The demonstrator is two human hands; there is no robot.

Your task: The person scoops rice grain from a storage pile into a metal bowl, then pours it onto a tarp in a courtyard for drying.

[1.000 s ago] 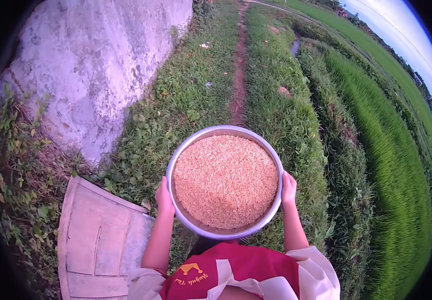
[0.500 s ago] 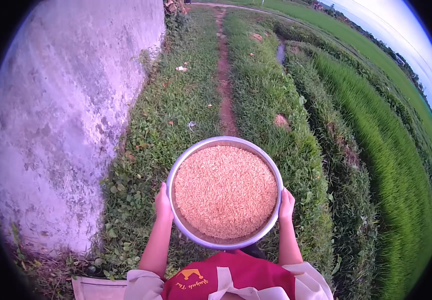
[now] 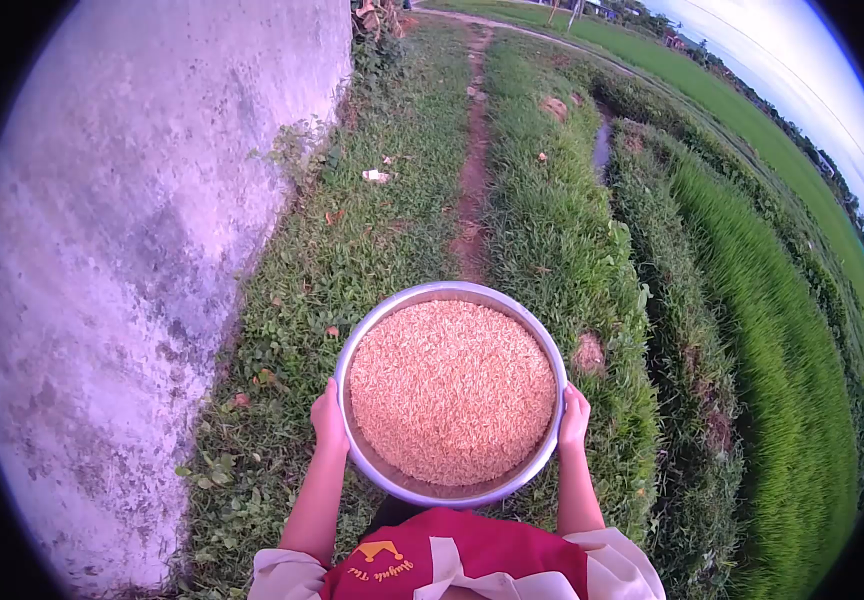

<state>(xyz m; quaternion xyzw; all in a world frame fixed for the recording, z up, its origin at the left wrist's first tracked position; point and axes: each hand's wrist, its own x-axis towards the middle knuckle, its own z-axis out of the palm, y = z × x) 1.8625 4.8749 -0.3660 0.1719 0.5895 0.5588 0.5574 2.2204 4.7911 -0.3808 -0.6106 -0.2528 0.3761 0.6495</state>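
Note:
A round metal basin (image 3: 405, 291) is held out in front of my body, nearly level. Light brown unhusked rice grain (image 3: 452, 390) fills most of it, with a strip of bare inner wall showing along the near side. My left hand (image 3: 329, 420) grips the basin's left side, thumb up by the rim. On the opposite side my right hand (image 3: 574, 417) is closed around the edge. The fingers under the basin are hidden on both hands.
A stained whitewashed wall (image 3: 142, 250) rises on the left. Ahead, a narrow dirt path (image 3: 473, 170) runs through grass. To the right are a weedy ditch bank (image 3: 692, 350), a strip of water (image 3: 601, 150) and a green rice field (image 3: 762, 330). White litter (image 3: 376, 176) lies on the grass.
I have moved forward along the grass with the basin: the litter and path features sit nearer and lower. The view has turned slightly left. Both hands keep their hold.

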